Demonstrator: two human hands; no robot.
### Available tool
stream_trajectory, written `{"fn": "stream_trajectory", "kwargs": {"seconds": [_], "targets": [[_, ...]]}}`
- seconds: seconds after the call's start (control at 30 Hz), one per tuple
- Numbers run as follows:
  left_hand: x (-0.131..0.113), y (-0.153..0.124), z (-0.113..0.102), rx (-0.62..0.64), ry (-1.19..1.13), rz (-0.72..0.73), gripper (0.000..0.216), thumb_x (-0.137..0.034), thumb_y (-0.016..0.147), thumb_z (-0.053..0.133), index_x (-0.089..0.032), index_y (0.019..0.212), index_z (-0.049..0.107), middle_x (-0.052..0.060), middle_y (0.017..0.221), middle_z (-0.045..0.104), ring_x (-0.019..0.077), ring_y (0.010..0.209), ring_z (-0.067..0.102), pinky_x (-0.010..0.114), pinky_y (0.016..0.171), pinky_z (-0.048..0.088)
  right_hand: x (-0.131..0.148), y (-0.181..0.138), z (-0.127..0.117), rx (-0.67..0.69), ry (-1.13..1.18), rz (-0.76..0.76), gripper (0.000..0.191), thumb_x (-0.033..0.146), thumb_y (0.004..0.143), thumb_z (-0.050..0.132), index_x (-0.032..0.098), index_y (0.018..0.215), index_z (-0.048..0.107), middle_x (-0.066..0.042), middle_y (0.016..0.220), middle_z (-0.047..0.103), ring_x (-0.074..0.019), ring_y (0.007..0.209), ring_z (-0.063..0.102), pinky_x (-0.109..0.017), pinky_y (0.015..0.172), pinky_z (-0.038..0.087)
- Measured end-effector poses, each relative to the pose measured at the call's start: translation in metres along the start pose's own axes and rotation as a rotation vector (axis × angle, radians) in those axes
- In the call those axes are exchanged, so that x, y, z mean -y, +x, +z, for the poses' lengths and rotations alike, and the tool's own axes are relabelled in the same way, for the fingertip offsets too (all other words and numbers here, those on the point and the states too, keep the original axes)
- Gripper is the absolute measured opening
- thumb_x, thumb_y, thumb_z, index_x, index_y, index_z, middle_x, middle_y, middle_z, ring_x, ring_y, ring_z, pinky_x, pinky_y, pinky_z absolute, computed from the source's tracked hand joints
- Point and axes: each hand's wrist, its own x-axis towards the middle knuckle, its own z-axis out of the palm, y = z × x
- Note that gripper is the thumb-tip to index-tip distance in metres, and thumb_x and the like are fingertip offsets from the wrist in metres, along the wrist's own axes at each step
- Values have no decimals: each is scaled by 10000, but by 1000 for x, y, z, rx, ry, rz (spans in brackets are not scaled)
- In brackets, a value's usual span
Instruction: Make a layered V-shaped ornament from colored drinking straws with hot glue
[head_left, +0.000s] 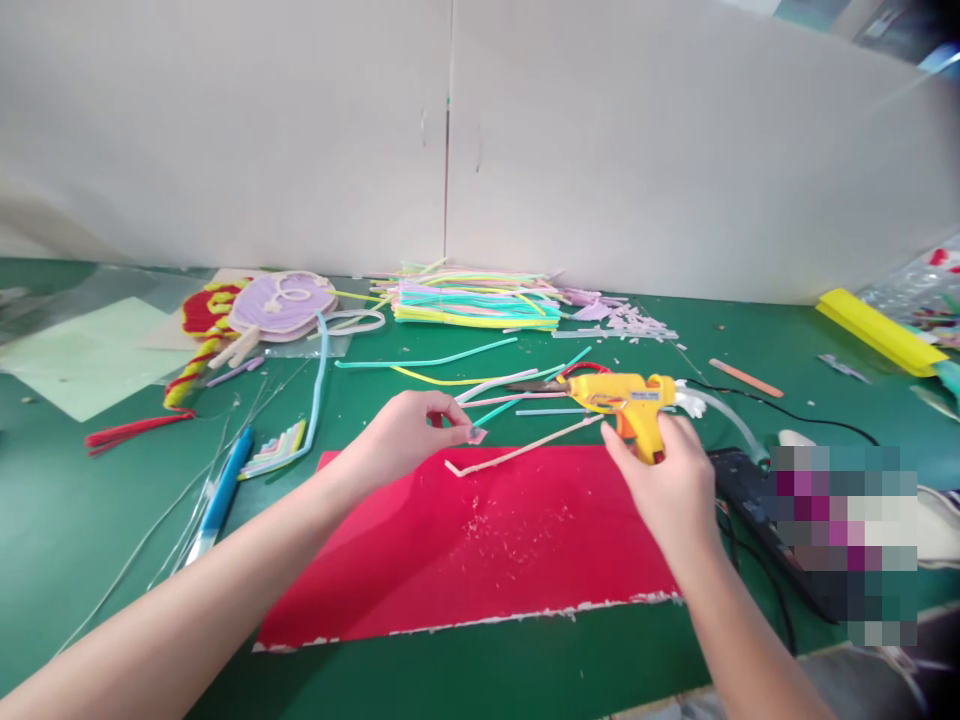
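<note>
My left hand (405, 432) pinches a small pinkish piece (478, 436) between thumb and fingertips, above the far edge of a red sheet (465, 570). What the piece is made of is too small to tell. The handle of a yellow hot glue gun (626, 393) is in my right hand (671, 485), its metal nozzle pointing left toward my left hand. A bent pale pink pipe cleaner (525, 453) lies between the hands along the sheet's far edge. Behind it, loose pipe cleaners (442, 380) in teal, yellow and pink are scattered.
Bundled pipe cleaners (476, 305) lie against the white partition (300, 130). At left are a lilac fuzzy disc (285, 305), a small striped pastel piece (276, 450) and a blue pen-like tool (225, 485). A black cord (795, 400) and a dark phone-like device (757, 510) are at right.
</note>
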Motion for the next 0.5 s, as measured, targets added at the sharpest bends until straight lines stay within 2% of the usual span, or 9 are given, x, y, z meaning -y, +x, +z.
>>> {"fn": "stream_trajectory", "kwargs": {"seconds": [0.1,0.17,0.3,0.4,0.5], "targets": [[5,3,-2,-24,33,57,186,-371,708,612,-203,671,683,-9,740,687,152,690,558,244,628,380,-23,23,10,44,-94,-2,222,390,738,616,188,750,526,-13,721,470,-172,665,484,-281,601,412],[8,3,-2,-7,24,64,183,-357,723,594,-204,672,680,-12,724,688,147,672,558,238,620,376,-37,34,25,150,-116,6,207,379,736,600,180,764,551,-14,720,475,-180,676,487,-296,621,412],[9,3,-5,10,27,55,198,-368,737,580,-207,687,684,-15,728,700,145,671,562,234,620,373,-54,38,56,265,-123,54,208,364,723,590,155,728,590,-11,698,453,-177,672,492,-301,644,422],[10,2,-7,11,36,63,204,-377,743,576,-213,693,685,-18,752,714,149,692,571,237,635,373,-58,32,62,266,-168,18,305,439,736,594,140,782,632,-35,729,485,-195,706,505,-332,686,436],[12,3,-6,16,39,53,212,-379,748,567,-214,700,691,-12,758,716,155,703,572,240,638,376,-49,28,50,186,-240,-56,416,510,723,627,129,888,656,-102,864,553,-242,802,525,-388,727,445]]}}
